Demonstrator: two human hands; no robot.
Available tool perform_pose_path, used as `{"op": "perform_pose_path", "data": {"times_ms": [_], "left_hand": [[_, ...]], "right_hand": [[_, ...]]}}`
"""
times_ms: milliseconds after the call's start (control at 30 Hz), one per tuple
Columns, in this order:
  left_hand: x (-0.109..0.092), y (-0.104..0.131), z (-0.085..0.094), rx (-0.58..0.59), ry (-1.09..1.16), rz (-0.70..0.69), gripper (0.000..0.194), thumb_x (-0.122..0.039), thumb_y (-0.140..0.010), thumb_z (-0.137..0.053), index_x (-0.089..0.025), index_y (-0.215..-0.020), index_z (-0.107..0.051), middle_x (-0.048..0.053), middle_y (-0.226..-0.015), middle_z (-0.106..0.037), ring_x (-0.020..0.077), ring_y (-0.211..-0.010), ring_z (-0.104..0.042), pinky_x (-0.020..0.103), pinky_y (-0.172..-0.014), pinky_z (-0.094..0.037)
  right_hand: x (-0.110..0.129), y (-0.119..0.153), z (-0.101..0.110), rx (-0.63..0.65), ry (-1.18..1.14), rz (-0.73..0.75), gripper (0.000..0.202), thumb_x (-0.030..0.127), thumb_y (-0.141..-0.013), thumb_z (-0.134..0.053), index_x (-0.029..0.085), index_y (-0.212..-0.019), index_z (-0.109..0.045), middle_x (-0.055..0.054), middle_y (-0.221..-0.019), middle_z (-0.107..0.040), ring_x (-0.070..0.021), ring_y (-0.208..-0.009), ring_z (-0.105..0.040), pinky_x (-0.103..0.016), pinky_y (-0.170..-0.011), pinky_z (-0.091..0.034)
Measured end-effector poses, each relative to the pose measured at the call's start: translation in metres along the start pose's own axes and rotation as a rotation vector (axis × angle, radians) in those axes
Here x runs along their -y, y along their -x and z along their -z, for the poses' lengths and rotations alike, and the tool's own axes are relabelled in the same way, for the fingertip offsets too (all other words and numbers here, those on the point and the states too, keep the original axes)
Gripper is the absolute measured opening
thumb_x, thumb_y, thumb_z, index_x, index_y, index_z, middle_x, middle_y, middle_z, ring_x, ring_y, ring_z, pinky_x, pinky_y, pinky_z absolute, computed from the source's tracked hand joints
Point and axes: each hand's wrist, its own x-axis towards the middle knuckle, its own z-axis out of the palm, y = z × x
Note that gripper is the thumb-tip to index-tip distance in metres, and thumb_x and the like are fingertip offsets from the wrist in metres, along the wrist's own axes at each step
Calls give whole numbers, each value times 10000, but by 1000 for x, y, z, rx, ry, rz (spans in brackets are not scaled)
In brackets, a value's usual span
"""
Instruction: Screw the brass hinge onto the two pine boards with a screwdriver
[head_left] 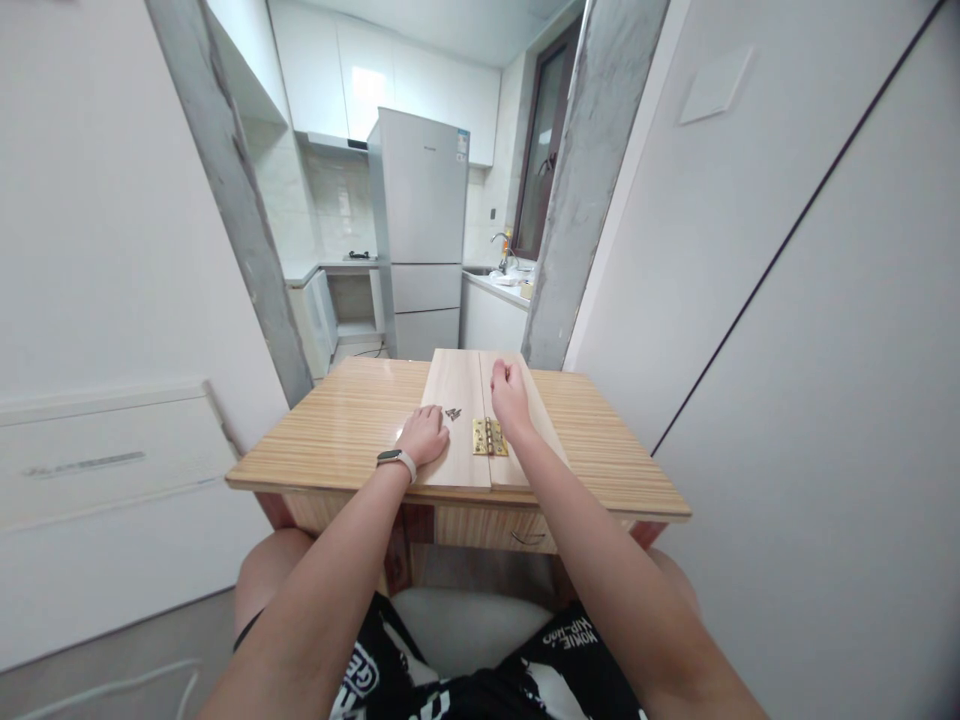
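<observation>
Two pale wooden boards lie side by side on the table, the left board [457, 375] and the right board [547, 425]. A brass hinge [490, 437] lies across the seam between them near the front. On the left board is a small pile of dark screws [453, 413]. My left hand [424, 434], with a band on its wrist, rests flat on the left board's left edge, beside the screws. Above the right board, past the hinge, my right hand [510, 395] is closed, its fingers curled; what it may hold is hidden.
The striped wooden table [352, 410] has a drawer with a handle [527, 539] at its front. Beyond it stand a fridge [424, 200], white cabinets and a sink counter [499, 290]. White walls flank both sides.
</observation>
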Motion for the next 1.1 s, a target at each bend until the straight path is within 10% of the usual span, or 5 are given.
{"op": "perform_pose_path", "data": {"times_ms": [200,400,867,1100], "left_hand": [[1,0,-1,-7,-6,-9,459,-282,-995,-455,-157,-1428,-540,170,-1516,-579,319,-1400,-507,431,-1201,-342],[0,0,2,6,6,6,443,-279,-996,-459,-170,-1416,-548,166,-1512,-582,317,-1393,-510,432,-1188,-352],[1,0,0,1,3,1,467,-268,-993,-460,-158,-1441,-532,166,-1526,-573,310,-1411,-499,422,-1187,-352],[1,0,0,5,7,9,460,-280,-998,-456,-158,-1433,-541,167,-1512,-583,313,-1399,-505,427,-1187,-350]], "right_hand": [[16,1,17,7,456,309,254,458,-996,-587,247,-856,-568,-80,-935,-617,-263,-985,-596,-373,-883,-434],[37,-18,41,130,780,288,321,423,-922,-779,242,-737,-588,-75,-700,-604,-295,-903,-646,-391,-832,-425],[92,-34,54,780,1324,341,180,272,-1022,-602,195,-1151,-701,-137,-1195,-785,-262,-1112,-730,-292,-844,-480],[94,-29,48,729,1369,174,625,657,-1041,-461,128,-1138,-778,-219,-1199,-783,-315,-1118,-742,-328,-856,-519]]}}
